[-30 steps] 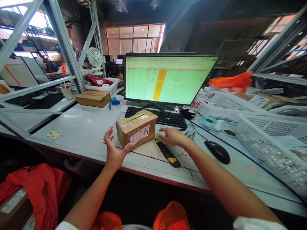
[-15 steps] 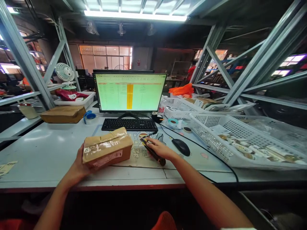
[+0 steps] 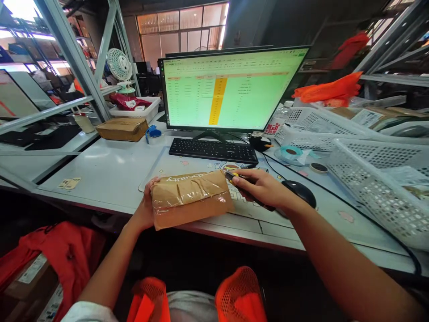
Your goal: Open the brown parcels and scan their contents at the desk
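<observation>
Fingers of the left hand (image 3: 146,203) are gripping the left end of a taped carton (image 3: 192,201), their tips curling around its far upper corner; the thumb is hiding, so I cannot tell how widely that grasp is spreading. Fingers of the right hand (image 3: 264,185) are clasping a black-and-yellow cutter (image 3: 246,194), whose tip is sitting at the carton's upper right corner; whether it is touching, I cannot tell.

Between the two sets of fingers, the carton is lying at the near edge of the desk (image 3: 110,172), seemingly tilting toward that edge. It is probably weighing little enough for one hand to steady. Its edges are looking fairly stiff, its wrinkled top is likely giving under pressure, and the glossy tape is probably making that face slippery. Both ends are offering the surest hold, with the left fingers well apart from the cutter's tip. Whether anything fragile is lying inside is not showing.

Counting outward: one carton and one cutter are occupying the fingers. Beyond the left fingers, a second carton (image 3: 122,129) is lying, with one blue tape roll (image 3: 154,135) just beside it. Beyond the right fingers, one keyboard (image 3: 212,150) is lying before one monitor (image 3: 231,89). Right of those fingers, one mouse (image 3: 301,193), one pale blue roll (image 3: 283,154), one dark roll (image 3: 318,167) and two perforated baskets (image 3: 355,188) are resting.
</observation>
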`<state>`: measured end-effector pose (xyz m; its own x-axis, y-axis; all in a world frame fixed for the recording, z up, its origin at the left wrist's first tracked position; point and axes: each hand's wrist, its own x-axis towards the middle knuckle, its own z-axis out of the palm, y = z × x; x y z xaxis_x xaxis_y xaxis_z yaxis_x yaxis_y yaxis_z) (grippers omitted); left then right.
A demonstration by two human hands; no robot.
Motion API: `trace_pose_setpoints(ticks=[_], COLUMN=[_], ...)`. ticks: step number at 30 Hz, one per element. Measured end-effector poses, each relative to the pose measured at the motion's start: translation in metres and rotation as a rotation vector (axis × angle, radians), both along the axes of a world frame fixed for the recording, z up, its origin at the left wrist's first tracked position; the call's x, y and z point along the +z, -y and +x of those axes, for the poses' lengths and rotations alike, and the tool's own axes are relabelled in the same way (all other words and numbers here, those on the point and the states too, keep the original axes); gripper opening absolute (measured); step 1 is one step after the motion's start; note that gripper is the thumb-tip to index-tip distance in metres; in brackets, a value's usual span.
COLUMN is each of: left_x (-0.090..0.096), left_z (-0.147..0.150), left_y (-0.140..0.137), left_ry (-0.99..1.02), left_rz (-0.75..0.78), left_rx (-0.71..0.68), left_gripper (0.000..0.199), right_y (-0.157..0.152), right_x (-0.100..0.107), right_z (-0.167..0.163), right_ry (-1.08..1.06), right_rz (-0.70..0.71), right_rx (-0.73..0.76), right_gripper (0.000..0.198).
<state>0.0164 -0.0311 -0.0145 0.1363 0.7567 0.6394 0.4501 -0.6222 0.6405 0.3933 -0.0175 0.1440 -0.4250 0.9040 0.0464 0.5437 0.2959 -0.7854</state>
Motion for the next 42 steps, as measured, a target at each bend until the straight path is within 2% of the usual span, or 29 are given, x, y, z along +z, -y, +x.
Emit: trace_pose_setpoints(ticks=[3,8,16,19,22,25,27,30,32,35,39,42], left_x=[-0.002,0.004,0.011,0.018,0.048,0.096,0.125,0.147,0.145,0.135,0.127,0.125], left_z=[-0.003,-0.007,-0.010,-0.007,-0.001,0.010,0.022,0.045,0.058,0.069,0.073,0.076], left_y=[-0.001,0.003,0.011,0.006,0.000,0.003,0.010,0.021,0.027,0.033,0.039,0.040], left_ry=[-0.101,-0.105,-0.144,-0.156,-0.197,-0.365,-0.540,-0.827,-0.948,-0.994,-0.989,-0.969], left_rz=[0.134,0.164,0.123,0.037,0.057,0.243,0.259,0.134,0.091,0.120,0.125,0.116], left_rx=[-0.041,-0.063,-0.091,-0.007,0.254,0.471,0.535,0.563,0.560,0.571,0.581,0.579], left_gripper=[0.112,0.095,0.094,0.111,0.127,0.119,0.110,0.103,0.102,0.104,0.100,0.096], right_y=[0.011,0.027,0.071,0.081,0.084,0.082,0.080,0.072,0.062,0.044,0.024,0.021], right_x=[0.001,0.000,-0.029,-0.041,-0.047,-0.042,-0.036,-0.027,-0.024,-0.016,-0.001,-0.001], right_z=[0.002,0.003,0.007,0.011,0.017,0.023,0.020,-0.002,-0.025,-0.064,-0.104,-0.123], right_ry=[0.002,0.071,0.156,0.201,0.236,0.253,0.265,0.306,0.340,0.420,0.584,0.689], right_rz=[-0.004,0.041,0.085,0.082,0.095,0.248,0.300,0.366,0.444,0.512,0.489,0.438], right_rx=[-0.025,-0.023,-0.052,-0.033,-0.007,-0.241,-0.327,-0.212,-0.138,-0.139,-0.163,-0.172], right_gripper=[0.055,0.057,0.058,0.056,0.051,0.058,0.065,0.064,0.060,0.059,0.062,0.064])
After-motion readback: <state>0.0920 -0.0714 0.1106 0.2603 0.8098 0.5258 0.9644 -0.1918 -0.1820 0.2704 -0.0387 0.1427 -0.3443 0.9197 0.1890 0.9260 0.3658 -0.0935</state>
